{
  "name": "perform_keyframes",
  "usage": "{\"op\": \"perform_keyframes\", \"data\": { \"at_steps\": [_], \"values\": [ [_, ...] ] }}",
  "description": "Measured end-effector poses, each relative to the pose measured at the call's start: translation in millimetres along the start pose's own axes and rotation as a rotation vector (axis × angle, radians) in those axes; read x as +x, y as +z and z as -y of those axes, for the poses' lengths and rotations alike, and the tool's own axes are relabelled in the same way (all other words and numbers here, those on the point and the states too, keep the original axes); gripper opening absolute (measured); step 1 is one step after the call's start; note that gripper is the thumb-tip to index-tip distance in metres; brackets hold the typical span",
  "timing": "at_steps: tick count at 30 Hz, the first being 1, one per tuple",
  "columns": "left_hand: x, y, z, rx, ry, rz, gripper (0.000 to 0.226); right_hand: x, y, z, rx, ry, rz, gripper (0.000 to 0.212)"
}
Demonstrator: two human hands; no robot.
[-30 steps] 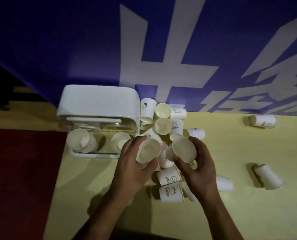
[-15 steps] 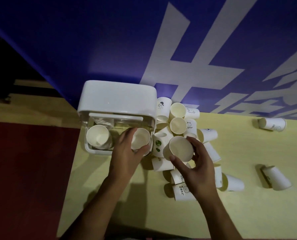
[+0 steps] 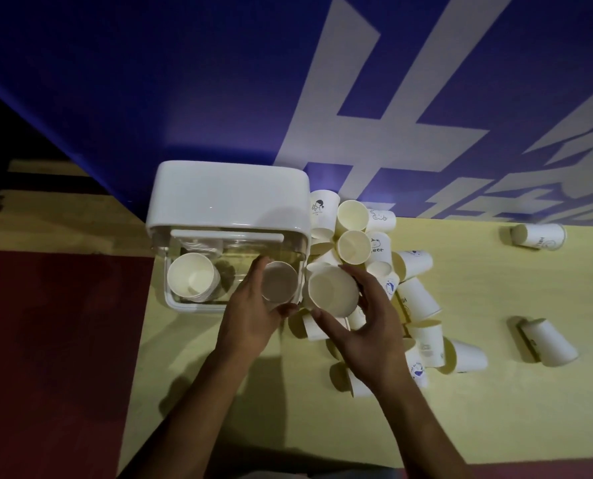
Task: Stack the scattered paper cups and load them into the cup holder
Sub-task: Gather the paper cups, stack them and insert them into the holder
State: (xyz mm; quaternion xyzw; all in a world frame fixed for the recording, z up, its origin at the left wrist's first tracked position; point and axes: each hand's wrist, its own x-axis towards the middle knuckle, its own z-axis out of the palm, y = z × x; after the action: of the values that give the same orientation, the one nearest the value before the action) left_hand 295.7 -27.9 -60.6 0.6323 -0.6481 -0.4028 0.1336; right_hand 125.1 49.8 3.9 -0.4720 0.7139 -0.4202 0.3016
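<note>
My left hand (image 3: 253,316) grips a cup (image 3: 279,282) by its rim and wall, mouth up toward me, in the right half of the holder (image 3: 229,198); I cannot tell whether the cup sits on the holder's floor or hangs in my fingers. A stack (image 3: 192,276) stands in the holder's left half, mouth up, just beside that cup and apart from my hand. My right hand (image 3: 367,326) curls round a second cup (image 3: 333,290), thumb below its rim and fingers over the far side, held just right of the holder's corner, close beside my left hand. Behind and under my right hand lies the pile (image 3: 374,257), cups tumbled on their sides and against each other on the tabletop (image 3: 495,426), hard against the holder's right wall. Two strays lie on their sides well off to the right, one far (image 3: 539,236) and one near (image 3: 549,342). A blue banner (image 3: 150,81) rises behind the holder.
</note>
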Motion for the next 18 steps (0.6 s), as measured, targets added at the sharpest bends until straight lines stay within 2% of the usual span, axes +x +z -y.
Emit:
{"op": "perform_keyframes", "data": {
  "at_steps": [4, 9, 11, 18],
  "values": [
    [-17.3, -12.7, 7.2, -0.109, 0.038, -0.034, 0.084, 8.9, 17.6, 14.8, 0.039, -0.1, 0.046, 0.065],
    [-29.9, -24.1, 6.9, -0.427, -0.031, -0.066, 0.046, 14.9, 46.7, 5.9, -0.023, -0.137, 0.147, 0.066],
    [-29.0, -23.9, 3.7, -0.444, -0.05, -0.09, 0.037, 18.0, 55.1, -2.6, -0.057, -0.138, 0.165, 0.068],
    [-13.6, -16.4, 2.6, -0.342, -0.045, -0.046, 0.037, 31.9, 74.2, -26.7, -0.14, -0.104, 0.215, 0.069]
  ]
}}
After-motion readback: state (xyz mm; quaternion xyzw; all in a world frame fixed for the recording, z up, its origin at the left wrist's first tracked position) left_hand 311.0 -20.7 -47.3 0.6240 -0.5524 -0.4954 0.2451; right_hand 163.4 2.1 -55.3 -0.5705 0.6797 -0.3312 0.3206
